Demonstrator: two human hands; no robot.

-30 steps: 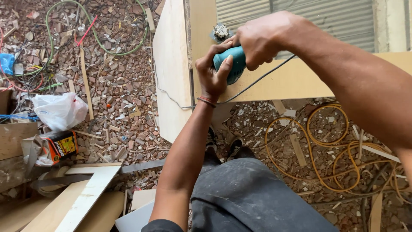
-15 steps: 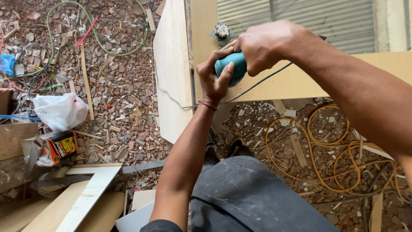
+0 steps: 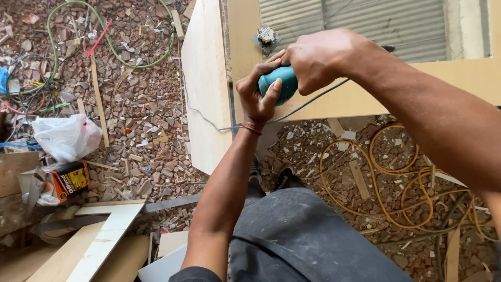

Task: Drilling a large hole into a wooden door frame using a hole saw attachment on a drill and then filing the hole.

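Gripping teal tool [image 3: 279,83] (orange carton [image 3: 72,180] nearby).

floor [image 3: 146,130]: rubble, wood chips | white bag [image 3: 67,137] | green hose [image 3: 109,36] | yellow cable [image 3: 396,183]
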